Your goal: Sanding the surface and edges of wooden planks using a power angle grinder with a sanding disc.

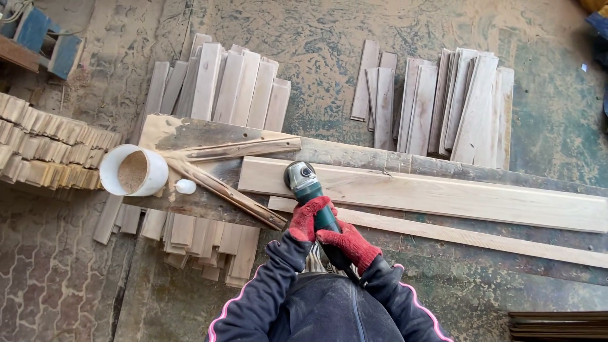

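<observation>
Person stands over a low, worn plank counter, both hands in red gloves on one angle grinder. Left hand is wrapped closed around the green body, just behind the head. Right hand is closed around the rear of the handle, closer to the torso. Dark sleeves with pink piping.

Grinder head sits at the left end of a long pale board, disc side down, touching or just above the wood; can't tell which from here. The board lies flat across the counter and runs off to the right. A thinner pale strip lies just beside it on the near side, roughly parallel.

Left of the grinder: two narrow rough battens nailed in a V on the counter, dusted with sawdust. A white round tub part full of sawdust sits at the counter's left end, with a small white cap just beside it.

On the floor beyond the counter: two groups of short pale slats, one stack on the left, one on the right. More short slats lie under the near edge. Stacked wood blocks at far left. Floor is patchy green concrete with sawdust.
</observation>
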